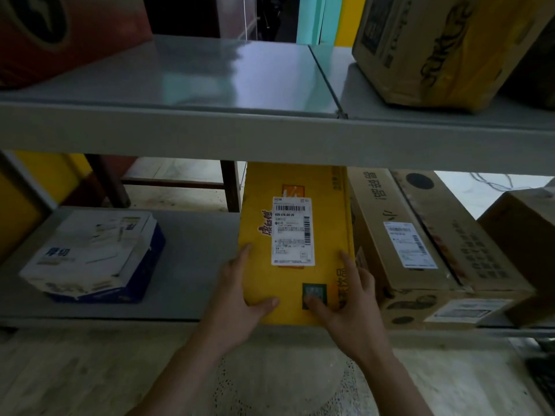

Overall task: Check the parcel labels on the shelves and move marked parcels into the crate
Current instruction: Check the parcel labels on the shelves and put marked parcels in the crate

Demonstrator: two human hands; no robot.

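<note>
parcel [292,235] in yellow lies lengthwise into the lower shelf [192,265], near end clamped between left hand [240,292] and right hand [351,298].

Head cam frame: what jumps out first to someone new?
The bright yellow parcel in the middle of the lower shelf, with a white shipping label on its top. Both hands grip its near end, the left hand at its left edge and the right hand at its right. A brown carton sits right beside it, and a white and blue box sits apart at the shelf's left.
</note>
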